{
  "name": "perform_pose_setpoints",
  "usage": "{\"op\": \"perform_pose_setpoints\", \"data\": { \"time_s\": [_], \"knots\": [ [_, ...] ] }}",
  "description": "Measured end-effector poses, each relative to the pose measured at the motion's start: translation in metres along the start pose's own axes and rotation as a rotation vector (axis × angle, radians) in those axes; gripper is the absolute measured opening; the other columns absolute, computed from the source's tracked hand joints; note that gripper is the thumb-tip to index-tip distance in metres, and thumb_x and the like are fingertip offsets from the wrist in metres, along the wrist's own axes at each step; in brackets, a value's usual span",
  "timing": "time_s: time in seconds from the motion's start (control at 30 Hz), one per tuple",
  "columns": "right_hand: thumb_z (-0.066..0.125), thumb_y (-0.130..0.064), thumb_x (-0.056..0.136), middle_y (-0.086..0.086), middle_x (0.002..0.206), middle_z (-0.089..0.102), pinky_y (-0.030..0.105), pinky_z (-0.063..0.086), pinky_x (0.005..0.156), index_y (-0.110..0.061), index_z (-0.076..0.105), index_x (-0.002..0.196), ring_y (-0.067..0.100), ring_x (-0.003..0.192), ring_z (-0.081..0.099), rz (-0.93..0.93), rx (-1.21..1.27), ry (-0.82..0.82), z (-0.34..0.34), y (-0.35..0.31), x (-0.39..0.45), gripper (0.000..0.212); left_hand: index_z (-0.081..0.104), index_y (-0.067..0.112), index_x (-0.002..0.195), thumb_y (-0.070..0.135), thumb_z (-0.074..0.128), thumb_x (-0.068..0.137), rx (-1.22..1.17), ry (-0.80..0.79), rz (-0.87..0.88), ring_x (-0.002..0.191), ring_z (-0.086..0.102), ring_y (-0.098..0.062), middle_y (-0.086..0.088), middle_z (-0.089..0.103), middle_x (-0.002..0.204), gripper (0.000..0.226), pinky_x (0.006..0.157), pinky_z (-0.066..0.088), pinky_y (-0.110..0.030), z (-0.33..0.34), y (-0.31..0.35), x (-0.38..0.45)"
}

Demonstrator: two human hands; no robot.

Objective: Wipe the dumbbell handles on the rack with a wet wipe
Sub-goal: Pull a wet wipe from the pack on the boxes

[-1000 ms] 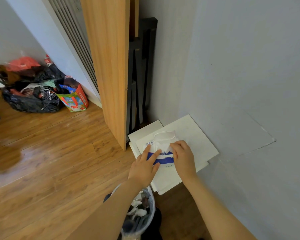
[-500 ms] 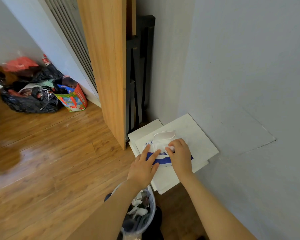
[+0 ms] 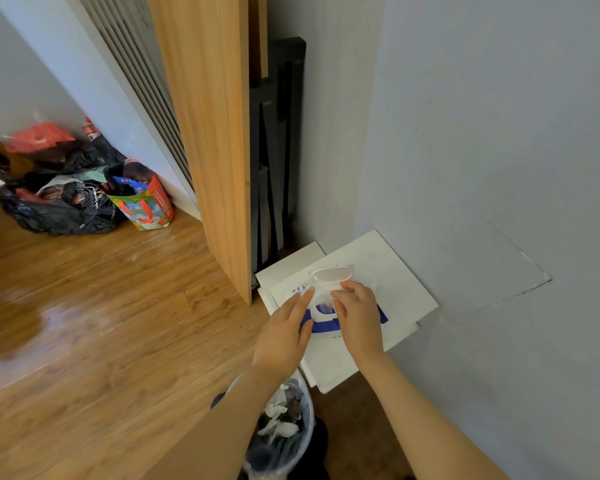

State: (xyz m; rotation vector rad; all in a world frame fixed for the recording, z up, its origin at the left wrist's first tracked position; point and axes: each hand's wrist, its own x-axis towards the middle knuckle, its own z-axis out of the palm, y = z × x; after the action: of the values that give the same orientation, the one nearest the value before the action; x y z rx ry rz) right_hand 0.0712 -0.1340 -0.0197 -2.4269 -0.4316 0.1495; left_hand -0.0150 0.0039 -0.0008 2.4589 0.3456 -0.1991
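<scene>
A white wet wipe pack (image 3: 326, 328) with a blue band lies flat on white boards (image 3: 399, 282) on the floor by the wall. Its clear flip lid (image 3: 330, 274) stands open. My left hand (image 3: 284, 336) presses the pack's left side with straight fingers. My right hand (image 3: 359, 318) has its thumb and fingertips curled at the right rim of the opening. I cannot see whether a wipe is between them. No dumbbell or rack is in view.
A bin lined with clear plastic (image 3: 283, 427) stands just below my arms. A wooden panel (image 3: 215, 133) and a black folded frame (image 3: 278, 150) lean in the corner behind the boards. Black and colourful bags (image 3: 84, 202) sit at the far left on the wooden floor.
The white tuft of wipe that stuck up under the lid is no longer visible. My right hand has shifted slightly right, to the rim of the opening. My left hand stays pressed on the pack.
</scene>
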Motion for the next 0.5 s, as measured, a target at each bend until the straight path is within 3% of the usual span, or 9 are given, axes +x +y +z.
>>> {"op": "perform_pose_setpoints", "data": {
  "time_s": [0.1,0.2,0.3,0.37,0.43,0.5],
  "knots": [
    [0.075,-0.016,0.082,0.013,0.119,0.063,0.021,0.051,0.083,-0.005,0.067,0.109,0.027,0.105,0.062,-0.014,-0.010,0.004,-0.004,0.000,0.000,0.029,0.006,0.036,0.157,0.039,0.030,0.106,0.161,-0.032,-0.057,0.147,0.023,-0.019,0.004,0.017,0.164,0.056,0.117,0.031,-0.035,-0.002,0.001,0.004],
    [0.076,-0.016,0.082,0.015,0.118,0.063,0.026,0.053,0.084,-0.003,0.066,0.111,0.027,0.102,0.063,-0.027,0.011,-0.008,-0.006,0.001,-0.001,0.034,0.002,0.038,0.156,0.042,0.025,0.107,0.270,-0.051,-0.094,0.150,0.017,-0.021,0.003,0.009,0.166,0.055,0.118,0.027,-0.037,-0.006,0.007,0.003],
    [0.067,-0.024,0.089,0.008,0.123,0.060,-0.002,0.038,0.077,-0.007,0.061,0.118,0.015,0.101,0.057,0.060,0.095,-0.021,-0.005,0.004,-0.003,0.034,0.002,0.037,0.156,0.043,0.023,0.107,0.337,-0.055,-0.093,0.151,0.014,-0.022,0.002,0.006,0.166,0.055,0.119,0.021,-0.037,-0.013,0.015,-0.001],
    [0.067,-0.024,0.089,0.007,0.121,0.061,-0.010,0.032,0.070,-0.007,0.063,0.117,0.014,0.100,0.058,0.068,0.103,-0.011,-0.004,0.006,-0.006,0.032,0.002,0.037,0.157,0.043,0.023,0.107,0.374,-0.051,-0.087,0.151,0.013,-0.022,0.002,0.006,0.166,0.055,0.120,0.018,-0.037,-0.018,0.019,-0.001],
    [0.069,-0.023,0.089,0.007,0.119,0.063,-0.009,0.032,0.069,-0.008,0.064,0.113,0.010,0.095,0.055,0.055,0.110,0.007,-0.007,0.004,-0.008,0.030,0.001,0.036,0.157,0.044,0.023,0.107,0.402,-0.055,-0.086,0.151,0.012,-0.023,0.002,0.005,0.166,0.055,0.121,0.015,-0.037,-0.022,0.022,-0.002],
    [0.069,-0.024,0.088,0.008,0.117,0.064,-0.002,0.034,0.077,-0.008,0.065,0.112,0.010,0.094,0.056,0.059,0.103,0.023,-0.010,0.002,-0.010,0.028,0.000,0.037,0.157,0.044,0.022,0.106,0.414,-0.053,-0.084,0.151,0.012,-0.023,0.001,0.005,0.166,0.055,0.121,0.013,-0.038,-0.026,0.024,-0.002]
  ]
}}
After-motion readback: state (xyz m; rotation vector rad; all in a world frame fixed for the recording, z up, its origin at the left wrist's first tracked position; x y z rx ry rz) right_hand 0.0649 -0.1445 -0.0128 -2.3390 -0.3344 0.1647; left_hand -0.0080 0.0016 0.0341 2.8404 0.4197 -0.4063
